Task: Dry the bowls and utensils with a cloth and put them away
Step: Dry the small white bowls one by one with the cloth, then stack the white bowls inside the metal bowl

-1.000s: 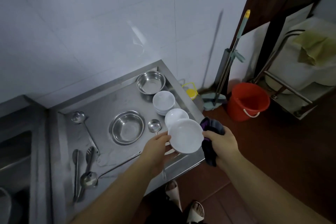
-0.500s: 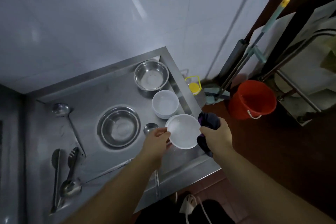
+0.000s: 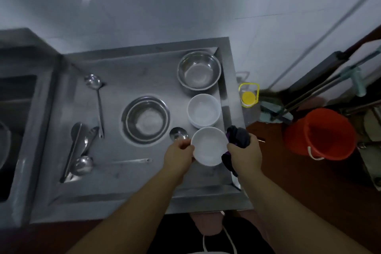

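Observation:
My left hand (image 3: pixel 179 156) grips the left rim of a white bowl (image 3: pixel 208 146) near the right front of the steel counter (image 3: pixel 115 181). My right hand (image 3: pixel 245 153) holds a dark purple cloth (image 3: pixel 237 137) against the bowl's right rim. Just behind stands another white bowl (image 3: pixel 203 110), perhaps a stack. Two steel bowls sit on the counter, one in the middle (image 3: pixel 146 120) and one at the back right (image 3: pixel 199 69). A small ladle (image 3: pixel 178 133) lies partly hidden behind my left hand.
Ladles (image 3: pixel 93 83), tongs (image 3: pixel 81 142) and a long-handled spoon (image 3: pixel 83 164) lie on the counter's left. A sink (image 3: pixel 12 121) is at far left. On the floor to the right stand a red bucket (image 3: pixel 321 133), a yellow-capped bottle (image 3: pixel 248 97) and mop handles (image 3: pixel 321 90).
The view has tilted down and swung left. The held bowl has sunk lower toward the counter, hiding the second white dish seen beneath it earlier. Both hands keep their hold.

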The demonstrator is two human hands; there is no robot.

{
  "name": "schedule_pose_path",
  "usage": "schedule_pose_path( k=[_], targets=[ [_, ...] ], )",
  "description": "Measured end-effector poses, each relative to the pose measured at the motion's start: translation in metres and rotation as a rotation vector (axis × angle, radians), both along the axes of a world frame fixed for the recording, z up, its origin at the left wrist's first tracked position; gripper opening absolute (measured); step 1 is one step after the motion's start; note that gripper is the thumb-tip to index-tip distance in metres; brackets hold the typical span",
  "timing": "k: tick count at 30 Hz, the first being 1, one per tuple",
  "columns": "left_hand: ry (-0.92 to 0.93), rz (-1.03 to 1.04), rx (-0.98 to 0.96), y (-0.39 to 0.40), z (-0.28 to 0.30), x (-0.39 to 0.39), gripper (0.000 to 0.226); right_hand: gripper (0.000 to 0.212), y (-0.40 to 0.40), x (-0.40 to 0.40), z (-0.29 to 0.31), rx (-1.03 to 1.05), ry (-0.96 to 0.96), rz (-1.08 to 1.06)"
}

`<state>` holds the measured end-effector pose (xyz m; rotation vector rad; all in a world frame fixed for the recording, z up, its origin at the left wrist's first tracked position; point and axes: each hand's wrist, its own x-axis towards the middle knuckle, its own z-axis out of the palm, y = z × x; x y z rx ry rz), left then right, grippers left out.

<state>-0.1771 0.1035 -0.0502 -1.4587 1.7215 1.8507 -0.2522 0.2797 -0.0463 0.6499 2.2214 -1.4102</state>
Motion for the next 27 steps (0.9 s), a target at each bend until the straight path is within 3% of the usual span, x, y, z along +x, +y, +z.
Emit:
schedule_pose_path(
  k=[6, 13, 17, 22, 27],
  targets=[
    [-0.012, 0.026, -0.096, 0.014, -0.001, 0.004, 0.021, 0.039, 0.010, -0.002, -0.005, -0.077, 0.012, 0.069],
    [0.013, 0.026, -0.081, 0.008, -0.001, 0.003, 0.022, 0.036, 0.031, 0.002, -0.001, -0.120, 0.089, 0.109],
    [0.000, 0.042, -0.077, 0.000, -0.004, 0.012, 0.014, 0.026, 0.053, 0.020, -0.007, 0.021, 0.060, 0.194],
    [-0.062, 0.001, -0.092, -0.011, -0.011, 0.035, 0.019, 0.013, 0.061, 0.061, -0.034, 0.195, -0.035, 0.474],
    [-0.118, -0.151, -0.140, -0.018, -0.018, 0.057, 0.022, 0.050, 0.039, 0.093, -0.056, 0.257, 0.037, 0.825]
  ],
)
